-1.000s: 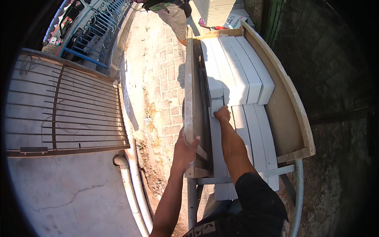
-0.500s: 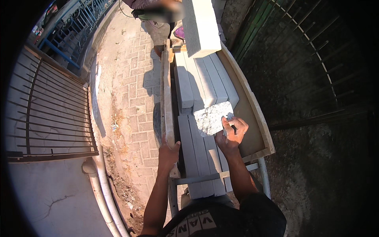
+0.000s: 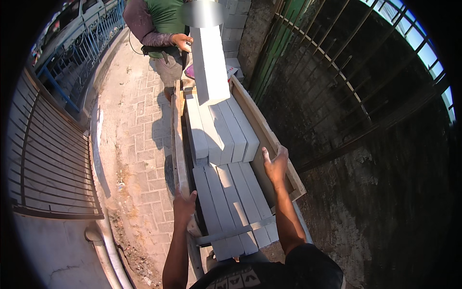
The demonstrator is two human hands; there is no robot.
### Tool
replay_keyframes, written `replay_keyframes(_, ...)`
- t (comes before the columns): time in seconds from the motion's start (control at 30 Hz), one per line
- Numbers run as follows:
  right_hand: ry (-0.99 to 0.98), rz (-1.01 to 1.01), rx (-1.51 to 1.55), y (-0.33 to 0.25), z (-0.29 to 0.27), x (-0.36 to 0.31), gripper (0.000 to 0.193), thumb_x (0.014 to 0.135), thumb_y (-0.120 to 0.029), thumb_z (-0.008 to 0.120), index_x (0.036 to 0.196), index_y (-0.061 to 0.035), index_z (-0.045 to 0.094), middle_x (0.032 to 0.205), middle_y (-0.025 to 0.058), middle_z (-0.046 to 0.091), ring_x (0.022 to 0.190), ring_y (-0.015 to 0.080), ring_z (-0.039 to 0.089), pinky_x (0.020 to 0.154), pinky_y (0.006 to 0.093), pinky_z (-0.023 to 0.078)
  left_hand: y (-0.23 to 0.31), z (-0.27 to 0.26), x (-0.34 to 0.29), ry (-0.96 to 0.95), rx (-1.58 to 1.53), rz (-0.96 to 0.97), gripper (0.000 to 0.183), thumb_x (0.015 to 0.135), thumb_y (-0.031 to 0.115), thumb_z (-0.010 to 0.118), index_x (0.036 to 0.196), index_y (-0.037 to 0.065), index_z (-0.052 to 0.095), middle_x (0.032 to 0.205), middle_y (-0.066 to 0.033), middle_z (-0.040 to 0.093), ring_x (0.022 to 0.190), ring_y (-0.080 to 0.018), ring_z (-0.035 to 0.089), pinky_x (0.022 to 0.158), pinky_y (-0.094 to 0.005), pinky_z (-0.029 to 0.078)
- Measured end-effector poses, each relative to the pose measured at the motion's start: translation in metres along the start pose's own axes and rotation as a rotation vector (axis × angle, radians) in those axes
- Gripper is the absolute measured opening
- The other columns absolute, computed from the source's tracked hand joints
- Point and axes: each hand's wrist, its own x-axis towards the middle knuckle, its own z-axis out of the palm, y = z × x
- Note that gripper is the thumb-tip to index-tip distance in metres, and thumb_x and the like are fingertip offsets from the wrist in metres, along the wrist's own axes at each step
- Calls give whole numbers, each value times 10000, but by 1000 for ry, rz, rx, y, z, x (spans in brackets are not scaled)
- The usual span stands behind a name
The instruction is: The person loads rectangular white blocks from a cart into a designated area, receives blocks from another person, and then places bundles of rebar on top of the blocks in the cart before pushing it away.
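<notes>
The cart, wood-sided, carries long pale grey blocks in two levels: a lower row laid side by side, its near ends passing beneath a metal crossbar, and an upper row stacked toward the far end. The left hand is closed about the near part of the left side board, thumb on the inner side; its remaining fingers are largely hidden from view. The right hand is at the right side board, near its close end, thumb raised and set wide of the fingers; how firmly it bears on the wood cannot be determined. Neither hand holds a block. Beyond the cart stands a co-worker in a green top, whose hand is at the side of one further block, steeply tilted above the far end of the upper row. Contact between that block's lower end and the row cannot be established. Paving lies left of the cart; a dark wall stands to the right.
</notes>
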Motion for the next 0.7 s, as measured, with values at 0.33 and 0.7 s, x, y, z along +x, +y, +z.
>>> replay_keyframes(0.33,194,-205,331,-133,136,68,1361,642,-463,960,1520,148,119,1391,344,470,1287,435,508,1136,442,363,-10,-1,0,23,50,32,820,909,361,722,1479,-96,351,1249,-377,615,1192,-493,608,1018,-496,488)
replay_keyframes(0.7,274,89,481,-162,39,47,805,683,-342,929,1162,58,422,1014,267,667,969,399,682,901,442,510,43,-5,-13,178,555,266,958,904,461,708,1526,-116,262,1575,-387,249,1481,-486,270,1196,-547,252)
